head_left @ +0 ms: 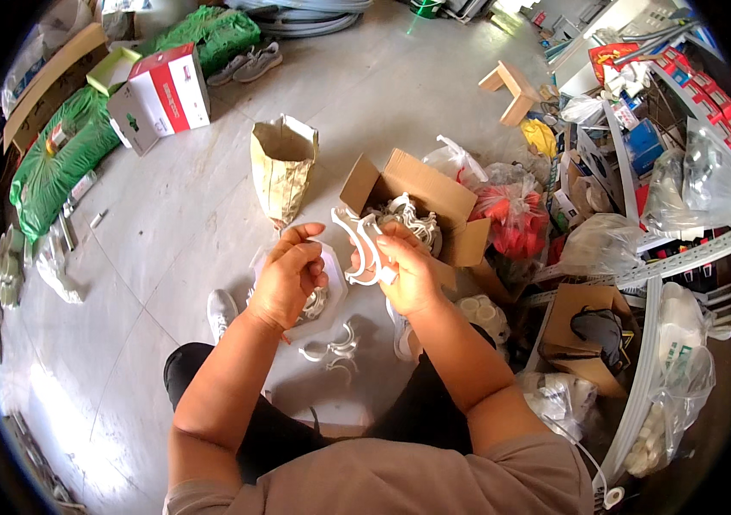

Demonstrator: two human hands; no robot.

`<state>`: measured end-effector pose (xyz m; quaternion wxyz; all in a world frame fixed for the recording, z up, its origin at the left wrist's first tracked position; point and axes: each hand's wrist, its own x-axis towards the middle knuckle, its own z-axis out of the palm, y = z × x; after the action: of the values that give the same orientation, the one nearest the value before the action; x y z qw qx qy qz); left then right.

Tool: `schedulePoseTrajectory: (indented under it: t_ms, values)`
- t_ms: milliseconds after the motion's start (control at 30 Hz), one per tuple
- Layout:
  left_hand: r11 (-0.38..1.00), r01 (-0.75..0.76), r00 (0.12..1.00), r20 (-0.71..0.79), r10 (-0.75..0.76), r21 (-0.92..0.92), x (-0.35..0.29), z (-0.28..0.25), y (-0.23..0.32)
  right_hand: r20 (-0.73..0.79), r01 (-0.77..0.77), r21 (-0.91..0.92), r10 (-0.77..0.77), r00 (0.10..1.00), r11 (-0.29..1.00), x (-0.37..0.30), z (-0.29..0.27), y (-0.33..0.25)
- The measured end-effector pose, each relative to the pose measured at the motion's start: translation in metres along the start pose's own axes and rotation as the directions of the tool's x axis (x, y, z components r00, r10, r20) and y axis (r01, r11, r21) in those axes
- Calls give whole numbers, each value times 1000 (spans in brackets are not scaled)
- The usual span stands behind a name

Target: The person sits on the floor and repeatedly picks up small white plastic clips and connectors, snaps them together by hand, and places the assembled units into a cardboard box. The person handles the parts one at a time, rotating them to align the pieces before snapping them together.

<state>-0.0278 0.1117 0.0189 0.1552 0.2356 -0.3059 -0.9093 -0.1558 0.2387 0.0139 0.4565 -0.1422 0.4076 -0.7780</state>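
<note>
My right hand (411, 273) grips a white plastic pipe clamp (351, 242), made of curved C-shaped pieces, in front of my chest. To its left is my left hand (291, 273), apart from the clamp. Its fingers are curled in, and what they hold, if anything, is too small to make out. Below my left hand stands a pale, many-sided tub (335, 302) with small parts in it, partly hidden by the hand. Several loose white curved pieces (344, 348) lie on the floor between my legs. Just beyond my right hand, an open cardboard box (430, 183) holds more white clamps.
An open paper sack (283, 172) stands ahead of my left hand. At the right are a red-filled plastic bag (511, 215), a smaller carton (576, 335) and cluttered metal shelving (640, 343). A red-and-white box (164, 94) and green sacks (61, 163) lie far left; a wooden stool (516, 90) is far right.
</note>
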Motion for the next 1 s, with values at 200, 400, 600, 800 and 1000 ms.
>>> schedulePoseTrajectory:
  t_ms: [200,400,600,800,1000]
  values:
    - [850,-255,967,128,221,461,1,-2,-10,105,54,-100,-43,994,993,5,2,5]
    - [724,-474,880,263,395,501,17,3,-24,130,112,-263,-80,988,958,10,6,13]
    - [636,-527,847,282,451,564,25,2,-23,79,110,-345,-88,993,932,17,5,14]
    - [487,-445,887,295,355,752,25,4,-16,164,249,-558,-189,968,791,21,8,5]
    - [434,-461,874,311,374,774,28,8,-14,314,462,-754,-362,878,467,32,-6,3]
